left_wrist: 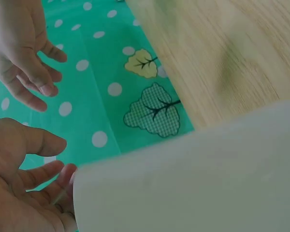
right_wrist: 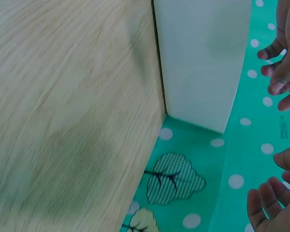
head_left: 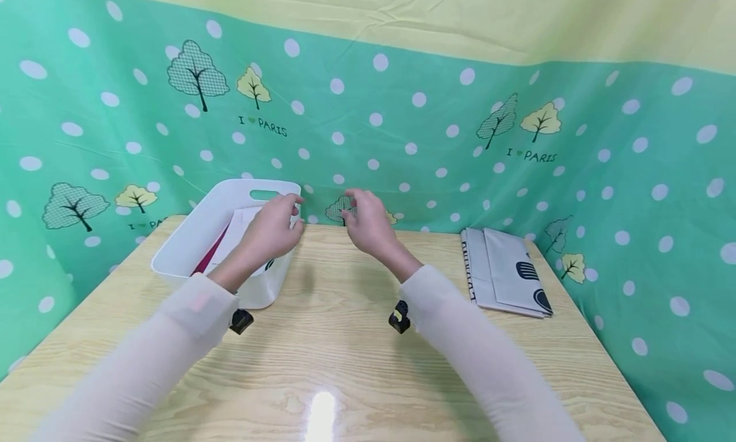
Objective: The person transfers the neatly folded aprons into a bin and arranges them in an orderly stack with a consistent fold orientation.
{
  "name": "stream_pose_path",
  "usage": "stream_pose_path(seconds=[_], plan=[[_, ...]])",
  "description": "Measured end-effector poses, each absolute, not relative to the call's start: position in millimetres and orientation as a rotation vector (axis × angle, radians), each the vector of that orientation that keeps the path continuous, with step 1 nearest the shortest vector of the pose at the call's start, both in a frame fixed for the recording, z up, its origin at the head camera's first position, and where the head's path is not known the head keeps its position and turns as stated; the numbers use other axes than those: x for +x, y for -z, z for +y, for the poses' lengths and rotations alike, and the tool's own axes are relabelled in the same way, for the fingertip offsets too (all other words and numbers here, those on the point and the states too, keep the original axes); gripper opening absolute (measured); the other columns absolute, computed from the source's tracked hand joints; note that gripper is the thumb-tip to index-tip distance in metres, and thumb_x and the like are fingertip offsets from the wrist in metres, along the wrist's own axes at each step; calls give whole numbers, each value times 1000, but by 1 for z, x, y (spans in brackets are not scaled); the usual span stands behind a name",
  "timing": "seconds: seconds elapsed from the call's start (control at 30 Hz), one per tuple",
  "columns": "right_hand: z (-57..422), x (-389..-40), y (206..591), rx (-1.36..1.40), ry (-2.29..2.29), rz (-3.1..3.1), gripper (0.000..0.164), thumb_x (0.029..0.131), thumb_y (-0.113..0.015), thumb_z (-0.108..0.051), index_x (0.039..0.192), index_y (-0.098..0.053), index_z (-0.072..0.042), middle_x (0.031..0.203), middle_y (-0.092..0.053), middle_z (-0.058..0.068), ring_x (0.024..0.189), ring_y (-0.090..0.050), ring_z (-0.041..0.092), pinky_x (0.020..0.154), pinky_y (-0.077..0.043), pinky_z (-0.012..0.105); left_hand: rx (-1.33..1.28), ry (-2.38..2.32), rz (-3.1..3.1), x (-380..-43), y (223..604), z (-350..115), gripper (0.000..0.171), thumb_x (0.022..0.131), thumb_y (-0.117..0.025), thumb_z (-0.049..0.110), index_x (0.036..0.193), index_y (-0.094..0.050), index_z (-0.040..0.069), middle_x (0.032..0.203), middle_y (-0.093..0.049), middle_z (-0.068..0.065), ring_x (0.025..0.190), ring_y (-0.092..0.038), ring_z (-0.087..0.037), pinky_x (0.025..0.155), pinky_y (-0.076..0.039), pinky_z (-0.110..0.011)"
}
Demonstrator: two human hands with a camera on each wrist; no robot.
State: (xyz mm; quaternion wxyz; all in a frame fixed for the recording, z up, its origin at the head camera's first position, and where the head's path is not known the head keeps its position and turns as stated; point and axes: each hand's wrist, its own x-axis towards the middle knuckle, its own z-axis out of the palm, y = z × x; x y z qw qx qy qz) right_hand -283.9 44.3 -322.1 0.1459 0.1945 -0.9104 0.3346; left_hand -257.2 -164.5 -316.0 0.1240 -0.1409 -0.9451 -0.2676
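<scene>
A white plastic bin [head_left: 186,237] with a cut-out handle stands on the left of the table, holding something pale and folded [head_left: 238,231] and something dark red [head_left: 209,253]. My left hand [head_left: 276,225] hovers over the bin's right rim with loosely bent fingers and nothing in its grasp. In the left wrist view that hand [left_wrist: 19,188] is close beside the bin's wall [left_wrist: 193,183]; whether it touches cannot be told. My right hand [head_left: 370,225] hangs in the air near the table's far edge, fingers relaxed, holding nothing. It faces the left hand across a gap.
A folded light-grey sheet [head_left: 506,273] with black printed shapes lies at the table's right side. The wooden table [head_left: 345,340] reaches a green dotted curtain [head_left: 402,129] behind and at both sides. Small black cameras [head_left: 241,320] sit at the wrists.
</scene>
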Motion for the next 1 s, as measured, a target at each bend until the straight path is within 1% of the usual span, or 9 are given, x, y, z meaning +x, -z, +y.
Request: stream_pose_path(seconds=[0.1, 0.3, 0.4, 0.57, 0.7, 0.83, 1.0], plan=[[57, -284, 323, 545, -973, -2611, 44, 102, -63, -12, 144, -52, -6, 126, -61, 11, 114, -59, 24, 92, -54, 33, -439, 769, -2753, -258, 318, -157, 43, 100, -55, 10, 141, -50, -5, 122, -58, -21, 110, -57, -35, 90, -52, -51], [83, -285, 325, 505, -970, -2596, 44, 102, -62, -11, 144, -52, -4, 125, -61, 13, 109, -61, 26, 88, -56, 33, -481, 766, -2744, -259, 322, -142, 42, 101, -52, 11, 141, -51, -3, 126, -58, -20, 113, -58, -34, 92, -53, -51], [97, -286, 327, 479, -925, -2600, 44, 102, -62, -12, 144, -52, -4, 125, -61, 14, 110, -61, 26, 87, -56, 34, -498, 766, -2733, -259, 325, -135, 43, 100, -54, 10, 141, -52, -3, 126, -58, -19, 114, -59, -34, 91, -53, -52], [120, -286, 330, 427, -856, -2604, 43, 102, -62, -14, 143, -53, -4, 122, -62, 13, 103, -61, 26, 82, -56, 38, -524, 772, -2722, -260, 331, -123, 44, 99, -57, 9, 141, -52, -2, 127, -59, -19, 113, -59, -34, 90, -53, -50], [137, -286, 335, 387, -811, -2611, 44, 103, -63, -17, 143, -53, -4, 124, -62, 14, 108, -61, 28, 85, -56, 40, -535, 778, -2725, -260, 334, -113, 45, 99, -59, 10, 141, -53, -1, 127, -60, -19, 112, -59, -32, 89, -54, -48], [152, -285, 338, 360, -804, -2623, 45, 103, -62, -17, 144, -52, -4, 127, -61, 16, 114, -60, 31, 88, -56, 44, -543, 774, -2720, -260, 338, -105, 44, 97, -60, 10, 139, -55, -1, 123, -61, -18, 110, -60, -32, 89, -54, -47], [171, -283, 341, 320, -767, -2629, 42, 103, -60, -15, 143, -53, -4, 125, -61, 17, 113, -60, 33, 85, -55, 46, -574, 765, -2713, -264, 346, -93, 42, 98, -60, 10, 138, -56, -1, 121, -62, -18, 108, -61, -33, 87, -54, -48]])
